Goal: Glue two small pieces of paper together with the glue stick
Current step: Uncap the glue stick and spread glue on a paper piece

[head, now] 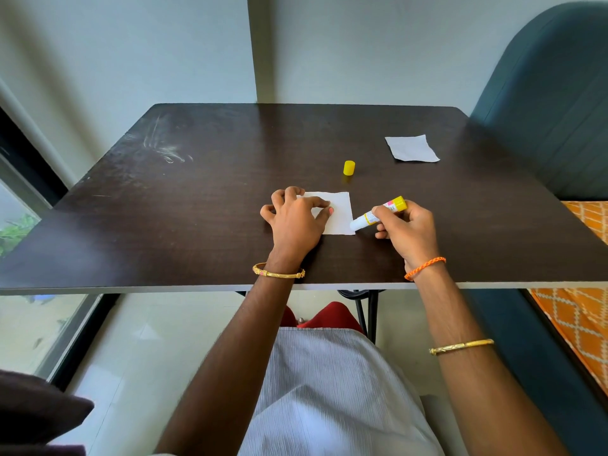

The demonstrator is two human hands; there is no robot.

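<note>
white paper point(339, 212) half hidden under splayed left hand point(292, 218) — uncapped glue stick point(378, 213) gripped in right hand point(408, 232)

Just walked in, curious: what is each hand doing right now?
Left hand: open, fingers spread, pressing down the near paper.
Right hand: closed around the uncapped glue stick, tip at the paper's edge.
</note>
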